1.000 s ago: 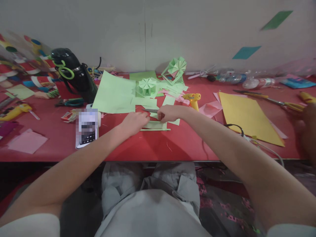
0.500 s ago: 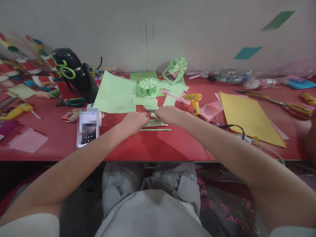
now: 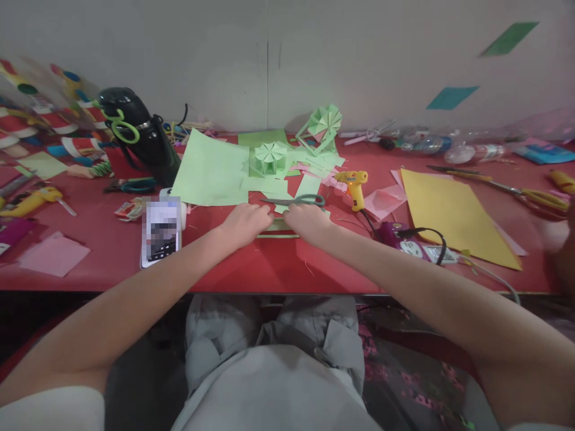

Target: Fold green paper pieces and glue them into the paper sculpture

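Note:
My left hand (image 3: 248, 223), fingers curled together, grips the left end of a pale green paper strip (image 3: 279, 225). At the strip's other end, my right hand (image 3: 307, 221) is closed over it in the same way; both hands hide the ends. Just beyond my right hand lie dark-handled scissors (image 3: 313, 200), blades pointing left over green paper scraps. A thin green paper stick (image 3: 278, 236) lies on the near side of the strip, its right part covered by my right hand.
A green paper wheel model (image 3: 269, 157), a large green sheet (image 3: 209, 170) and a yellow glue gun (image 3: 354, 187) lie beyond my hands. At left stand a phone (image 3: 160, 233) and a black flask (image 3: 135, 131). A purple power strip (image 3: 399, 238) and yellow sheet (image 3: 449, 215) are at right.
My right hand has come away from the scissors, which now lie in plain view behind it. It has moved nearer and down onto the green strip; my left hand has hardly shifted.

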Demonstrator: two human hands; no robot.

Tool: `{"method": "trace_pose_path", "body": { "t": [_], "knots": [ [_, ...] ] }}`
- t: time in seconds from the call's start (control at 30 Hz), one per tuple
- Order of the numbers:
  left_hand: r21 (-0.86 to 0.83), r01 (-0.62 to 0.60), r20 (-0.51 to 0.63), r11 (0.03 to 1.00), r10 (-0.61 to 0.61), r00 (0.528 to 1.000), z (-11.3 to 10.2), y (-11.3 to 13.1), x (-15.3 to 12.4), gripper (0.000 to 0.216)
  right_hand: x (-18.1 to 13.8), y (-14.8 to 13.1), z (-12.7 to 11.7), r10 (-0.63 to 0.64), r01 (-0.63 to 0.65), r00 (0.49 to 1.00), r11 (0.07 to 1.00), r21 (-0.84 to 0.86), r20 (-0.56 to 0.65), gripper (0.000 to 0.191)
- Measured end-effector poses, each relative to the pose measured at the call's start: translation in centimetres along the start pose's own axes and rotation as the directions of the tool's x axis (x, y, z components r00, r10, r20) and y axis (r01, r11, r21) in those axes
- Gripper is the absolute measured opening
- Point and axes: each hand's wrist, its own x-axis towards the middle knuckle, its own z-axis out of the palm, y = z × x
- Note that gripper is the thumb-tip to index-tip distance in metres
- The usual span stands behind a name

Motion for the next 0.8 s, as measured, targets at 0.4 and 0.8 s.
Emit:
{"method": "trace_pose_path", "body": {
  "t": [0.4, 0.8],
  "knots": [
    [0.013, 0.011, 0.051, 1.000, -0.012, 0.999, -0.7, 0.2, 0.1, 0.030, 0.4, -0.3, -0.9, 0.006, -0.006, 1.000, 1.000, -0.008, 0.010, 0.031],
    [-0.035, 0.039, 0.029, 0.999, -0.038, 0.999, -0.2, -0.1, 0.1, 0.026, 0.3, -0.5, -0.6, 0.014, -0.014, 1.000, 1.000, -0.009, 0.024, 0.026]
  ]
}}
